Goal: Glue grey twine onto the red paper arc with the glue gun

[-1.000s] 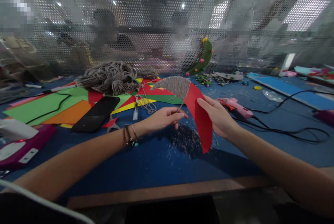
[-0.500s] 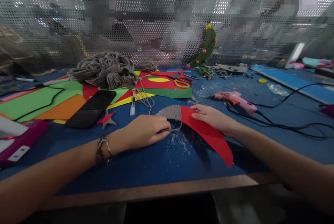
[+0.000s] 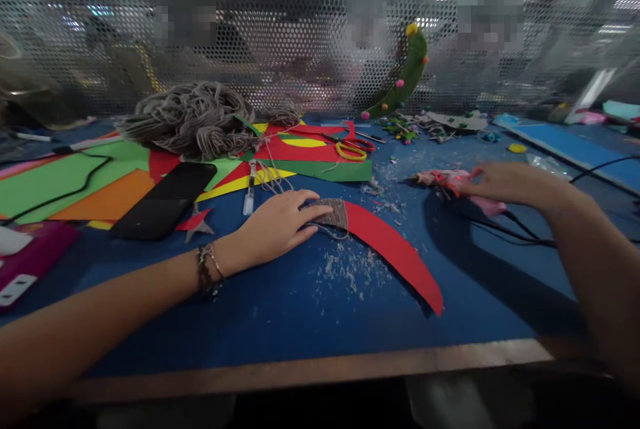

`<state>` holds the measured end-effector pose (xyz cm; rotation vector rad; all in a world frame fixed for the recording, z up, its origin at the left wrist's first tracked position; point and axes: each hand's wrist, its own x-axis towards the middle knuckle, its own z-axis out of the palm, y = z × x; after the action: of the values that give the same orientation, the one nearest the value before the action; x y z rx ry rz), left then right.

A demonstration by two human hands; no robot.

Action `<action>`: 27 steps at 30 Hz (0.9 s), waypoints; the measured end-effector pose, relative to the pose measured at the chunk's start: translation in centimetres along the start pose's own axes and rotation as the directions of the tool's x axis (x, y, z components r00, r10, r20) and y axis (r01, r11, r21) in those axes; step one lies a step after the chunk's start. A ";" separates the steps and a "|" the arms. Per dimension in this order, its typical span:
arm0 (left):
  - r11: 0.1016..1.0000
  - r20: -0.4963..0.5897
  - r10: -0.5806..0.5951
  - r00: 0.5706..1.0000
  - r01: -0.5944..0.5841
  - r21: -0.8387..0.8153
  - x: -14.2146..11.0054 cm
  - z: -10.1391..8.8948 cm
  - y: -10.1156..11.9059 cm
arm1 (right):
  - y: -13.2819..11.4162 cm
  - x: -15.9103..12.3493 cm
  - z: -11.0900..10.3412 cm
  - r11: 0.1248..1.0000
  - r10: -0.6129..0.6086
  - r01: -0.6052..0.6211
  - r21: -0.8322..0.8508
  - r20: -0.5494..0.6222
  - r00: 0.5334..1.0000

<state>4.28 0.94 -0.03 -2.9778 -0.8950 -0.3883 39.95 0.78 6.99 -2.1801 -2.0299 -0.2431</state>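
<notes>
A red paper crescent lies on the blue table, its left end wrapped in grey yarn. My left hand holds that wrapped end, fingertips on top and thumb at the lower edge. A loose yarn strand curls below it. To the right, my right hand has its fingers curled over the pink glue gun, whose nozzle points left. The grip is partly hidden behind the hand.
Grey yarn is heaped on coloured paper sheets at the left, near a black phone and a small star. Yellow-handled scissors lie behind. A decorated green crescent leans on the perforated screen. Cables trail right.
My right hand has let go of the red crescent and moved right to the glue gun. My left hand has shifted from the loose yarn onto the crescent's wrapped end.
</notes>
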 end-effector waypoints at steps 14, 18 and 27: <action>0.960 0.006 0.260 0.966 -0.258 -0.111 -0.1 -0.3 -1.2 | 1.2 -0.6 1.7 0.993 0.001 -0.030 0.113 0.248 0.969; 0.961 0.082 0.253 0.964 -0.241 -0.133 -0.6 -0.2 -0.7 | 1.2 -0.8 1.3 0.992 0.124 -0.126 0.028 0.069 0.990; 0.963 0.036 0.243 0.969 -0.236 -0.133 -0.8 0.3 -0.8 | -4.9 -3.5 2.8 0.894 -0.423 0.444 0.069 -0.202 0.883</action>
<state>3.27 1.25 -0.60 -3.1764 -0.5195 -0.3760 34.91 -1.66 3.45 -1.5481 -2.3342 -0.3534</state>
